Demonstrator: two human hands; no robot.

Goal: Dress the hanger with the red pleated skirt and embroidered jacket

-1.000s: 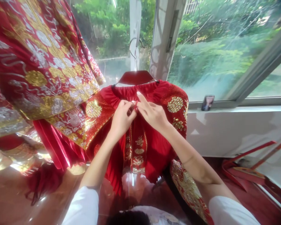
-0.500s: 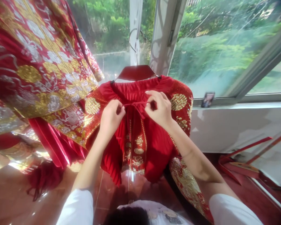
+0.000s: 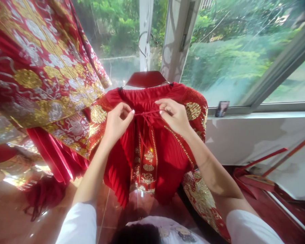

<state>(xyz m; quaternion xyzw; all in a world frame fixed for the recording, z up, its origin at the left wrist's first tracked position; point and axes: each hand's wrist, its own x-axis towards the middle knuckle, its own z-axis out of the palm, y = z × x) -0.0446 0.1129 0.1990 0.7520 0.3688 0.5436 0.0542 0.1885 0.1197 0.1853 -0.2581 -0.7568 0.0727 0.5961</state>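
A red garment [image 3: 167, 162] with gold embroidery and pleated panels hangs on a dark red hanger [image 3: 147, 79] with a metal hook. At its neckline, a thin red tie cord [image 3: 150, 112] is knotted in the middle and stretched sideways. My left hand [image 3: 118, 120] pinches one side of the cord between thumb and finger. On the other side, my right hand [image 3: 174, 115] pinches the cord too. Loose cord ends dangle below the knot over the embroidered front strip [image 3: 148, 166].
Another red robe [image 3: 48, 67] with gold and silver embroidery hangs at the left. Dark red cloth [image 3: 45, 193] lies low on the tiled floor. Window frames [image 3: 179, 44] stand behind, with a small blurred item [image 3: 222, 108] on the sill. A red dustpan-like object [image 3: 256, 179] lies right.
My hands have drawn slightly apart, my left hand moving left, and the cord between them is straighter and tighter. The loops at the knot look smaller.
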